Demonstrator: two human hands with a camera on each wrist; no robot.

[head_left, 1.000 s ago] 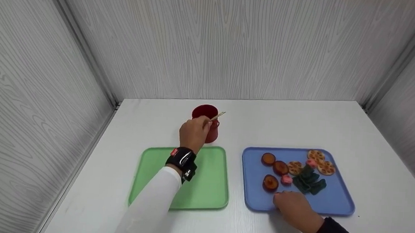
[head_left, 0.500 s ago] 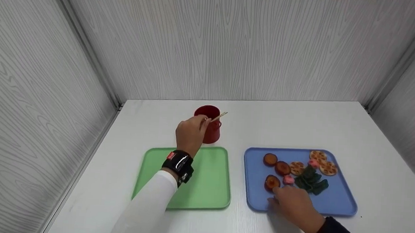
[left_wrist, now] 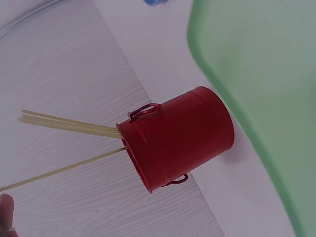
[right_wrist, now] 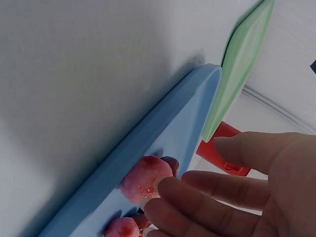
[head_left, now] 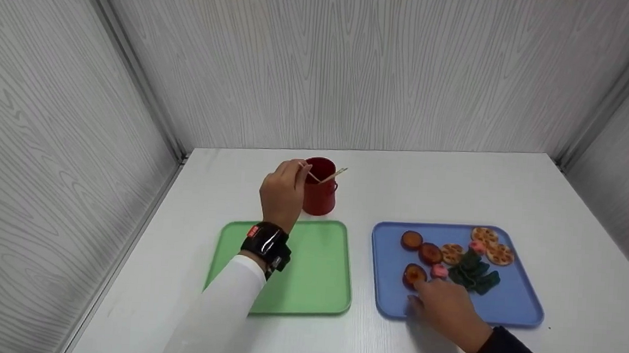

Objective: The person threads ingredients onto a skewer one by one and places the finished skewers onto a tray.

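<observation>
My left hand (head_left: 283,193) pinches a thin bamboo skewer (left_wrist: 64,169), whose lower end is still inside the mouth of a small red bucket (left_wrist: 182,133). Several more skewers (left_wrist: 69,124) lean out of the same bucket. Over the near part of the blue tray (head_left: 508,308) is my right hand (head_left: 445,310), its thumb apart from loosely bent fingers. Its fingertips are right at the nearest round, reddish-brown food piece (head_left: 414,275). In the right wrist view that piece (right_wrist: 145,180) looks pinkish, domed and glossy, and nothing is between thumb and fingers.
Other round brown slices (head_left: 411,240), lotus root slices (head_left: 499,255), pink pieces (head_left: 440,271) and dark green leaves (head_left: 470,270) lie on the blue tray. A green tray (head_left: 314,274) lies left of it, in front of the bucket. Wood-grain panels (head_left: 354,70) enclose the white table.
My left hand has moved left and up from the bucket's mouth, drawing one skewer partly out. My right fingers have uncurled and reached forward to the nearest round food piece.
</observation>
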